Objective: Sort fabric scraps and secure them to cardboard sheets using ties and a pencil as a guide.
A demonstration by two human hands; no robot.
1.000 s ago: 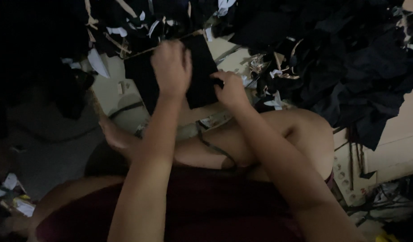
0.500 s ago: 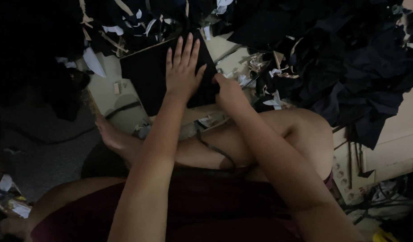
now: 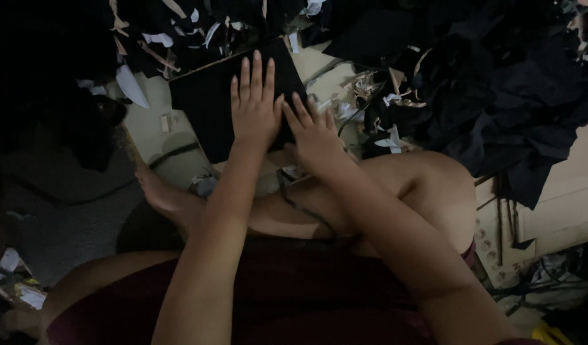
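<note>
- In the upper middle of the frame, your left hand (image 3: 254, 108) lies flat on a black square piece of fabric (image 3: 211, 105), fingers straight and spread a little, palm down; its grip is open, pinching nothing.
- Just right of it, your right hand (image 3: 313, 131) rests at the lower right corner of the same black piece, fingers fanned out and pointing up the frame. Its grip is also spread; you cannot tell whether the fingertips catch the cloth's edge, since the light is dim there.
- The two hands sit side by side, nearly touching at the thumb side.
- The black piece lies tilted on a pale board (image 3: 153, 128) on the floor, one corner toward the top of the frame, its lower edge partly under your hands.
- Above and to the right, a big heap of dark cloth (image 3: 498, 96) fills the upper right of the frame, reaching down to the right edge.
- Between the black piece and that heap, small pale scraps (image 3: 383, 102) and offcuts lie scattered.
- More pale strips (image 3: 166, 35) show among dark cloth along the top left.
- Your bare knee (image 3: 434, 191) sits at the centre right, below the right hand, and a bare foot (image 3: 163, 195) shows left of centre, beside the board.
- A dark cord (image 3: 303, 207) trails over your leg under the forearms.
- The lower frame holds your dark red garment (image 3: 319, 300).
</note>
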